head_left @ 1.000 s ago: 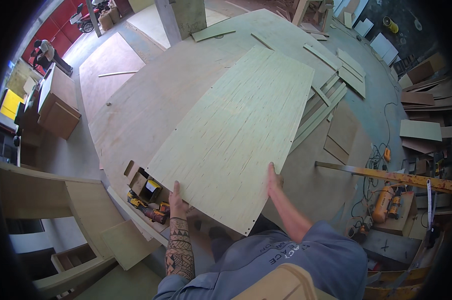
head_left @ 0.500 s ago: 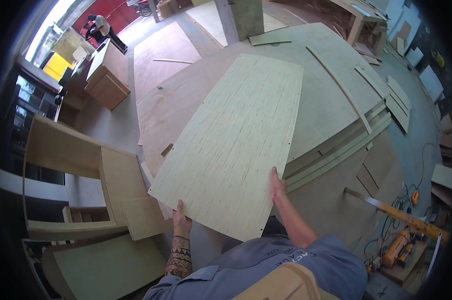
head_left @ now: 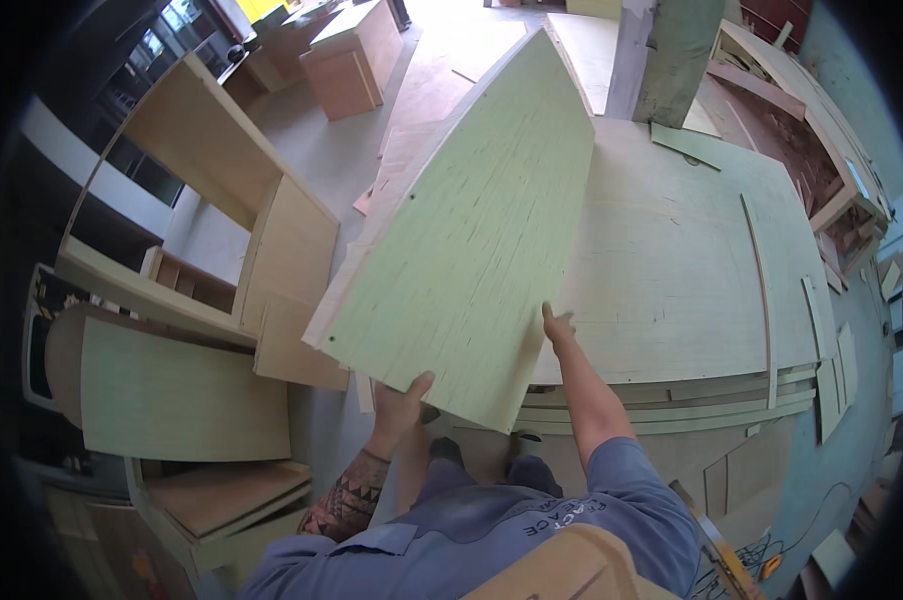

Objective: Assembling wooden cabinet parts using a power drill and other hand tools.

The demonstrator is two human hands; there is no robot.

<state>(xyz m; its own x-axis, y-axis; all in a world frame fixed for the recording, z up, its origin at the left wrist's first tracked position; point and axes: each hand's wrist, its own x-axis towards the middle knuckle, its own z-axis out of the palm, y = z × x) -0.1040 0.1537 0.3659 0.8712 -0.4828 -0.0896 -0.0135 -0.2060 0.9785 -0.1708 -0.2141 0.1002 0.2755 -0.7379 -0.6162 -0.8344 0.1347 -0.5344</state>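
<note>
A long pale plywood panel (head_left: 462,240) with small dark holes along its edges is in both my hands, tilted over the left part of a big sheet-covered worktable (head_left: 682,290). At the near edge, my left hand (head_left: 402,405) is closed round the board, thumb on top and fingers hidden below. My right hand (head_left: 560,326) grips the right-hand edge, its thumb up against the side; its other fingers are partly hidden. Under the panel's left side, the pale edge of another sheet (head_left: 372,240) shows.
An open wooden cabinet frame (head_left: 262,240) stands left, with a leaning panel (head_left: 187,390) nearer me. Thin strips (head_left: 760,290) lie on the table's right part. A thick post (head_left: 662,60) rises behind. Beyond stands a wooden cabinet (head_left: 352,60). An orange tool (head_left: 771,567) and cables lie lower right.
My view has swung left. The panel has shifted left relative to the worktable and tilted more, baring more of the table's right side. Both hands have kept hold of it.
</note>
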